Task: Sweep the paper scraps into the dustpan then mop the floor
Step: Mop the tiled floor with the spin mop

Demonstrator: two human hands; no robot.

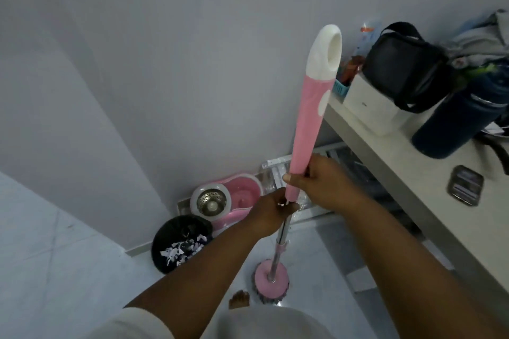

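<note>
Now the right hand (pixel 319 183) grips the mop (pixel 305 118) by its pink handle and the left hand (pixel 268 213) grips just under it, to stand the mop head (pixel 261 279) on the floor (pixel 55 256) for mopping, while the paper scraps (pixel 180 252) lie in the dustpan (pixel 176 228) near the mop head.

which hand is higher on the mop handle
The right hand, gripping the pink sleeve of the mop handle. The left hand holds lower down, where the pink sleeve meets the metal pole.
</note>
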